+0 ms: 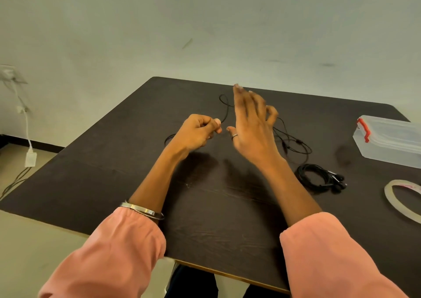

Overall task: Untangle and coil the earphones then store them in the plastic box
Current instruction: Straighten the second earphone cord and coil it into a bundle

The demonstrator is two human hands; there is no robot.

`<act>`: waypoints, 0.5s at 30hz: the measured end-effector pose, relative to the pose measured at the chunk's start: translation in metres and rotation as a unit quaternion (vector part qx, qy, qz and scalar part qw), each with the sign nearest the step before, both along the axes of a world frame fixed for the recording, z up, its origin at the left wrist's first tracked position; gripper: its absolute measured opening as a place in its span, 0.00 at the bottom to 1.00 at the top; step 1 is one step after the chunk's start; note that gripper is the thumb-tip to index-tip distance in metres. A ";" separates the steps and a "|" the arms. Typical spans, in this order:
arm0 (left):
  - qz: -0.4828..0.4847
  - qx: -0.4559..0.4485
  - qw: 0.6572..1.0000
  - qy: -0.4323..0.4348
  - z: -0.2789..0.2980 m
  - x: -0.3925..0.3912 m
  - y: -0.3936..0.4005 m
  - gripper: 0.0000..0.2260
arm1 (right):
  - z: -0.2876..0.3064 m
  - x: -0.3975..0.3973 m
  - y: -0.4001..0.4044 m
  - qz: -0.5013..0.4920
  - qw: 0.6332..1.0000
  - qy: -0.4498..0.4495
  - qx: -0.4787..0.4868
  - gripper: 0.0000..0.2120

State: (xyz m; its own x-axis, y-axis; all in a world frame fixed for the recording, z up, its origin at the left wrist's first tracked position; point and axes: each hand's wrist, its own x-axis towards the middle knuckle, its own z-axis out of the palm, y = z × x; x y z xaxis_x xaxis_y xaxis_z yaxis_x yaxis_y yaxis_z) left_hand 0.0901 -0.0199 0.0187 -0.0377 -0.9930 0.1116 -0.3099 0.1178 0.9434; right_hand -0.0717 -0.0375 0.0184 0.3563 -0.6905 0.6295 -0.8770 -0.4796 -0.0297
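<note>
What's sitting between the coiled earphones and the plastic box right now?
Nothing: in the head view, only bare dark table separates the coiled earphones from the plastic box. The tape roll lies nearer, off that line.

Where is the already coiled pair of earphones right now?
In the head view, the coiled earphones lie on the table, right of the right forearm, between the loose tangled cable and the tape ring.

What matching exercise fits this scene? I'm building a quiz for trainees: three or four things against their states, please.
Things:
1. loose black earphone cable
2. coiled black earphones
3. clear plastic box with red latch
4. roll of clear tape

States:
A. lid on, far right
B. bundled beside the right forearm
C. flat at the right edge
D. spread out, pinched by the left hand

Pairs: 1-D, 2-B, 3-A, 4-C
</note>
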 end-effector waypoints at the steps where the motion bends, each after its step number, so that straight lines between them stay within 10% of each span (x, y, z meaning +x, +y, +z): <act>1: 0.010 -0.004 1.000 -0.004 -0.001 -0.001 -0.001 0.15 | 0.002 -0.001 0.001 -0.003 1.000 -0.016 -0.012 0.45; 8: 0.008 -0.037 0.999 -0.006 -0.001 -0.002 0.000 0.13 | -0.008 -0.006 -0.004 0.058 0.994 0.057 -0.072 0.20; 15: -0.046 -0.017 0.999 0.008 0.005 0.001 0.003 0.14 | -0.002 -0.026 -0.012 0.035 0.989 -0.144 0.012 0.08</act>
State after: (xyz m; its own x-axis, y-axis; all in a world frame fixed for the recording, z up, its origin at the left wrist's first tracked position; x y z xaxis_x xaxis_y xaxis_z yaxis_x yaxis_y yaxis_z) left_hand 0.0914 -0.0166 0.0237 -0.1269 -0.9810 0.1467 -0.2804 0.1773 0.9434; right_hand -0.0974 -0.0500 0.0159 0.2128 -0.6865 0.6953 -0.7946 -0.5356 -0.2857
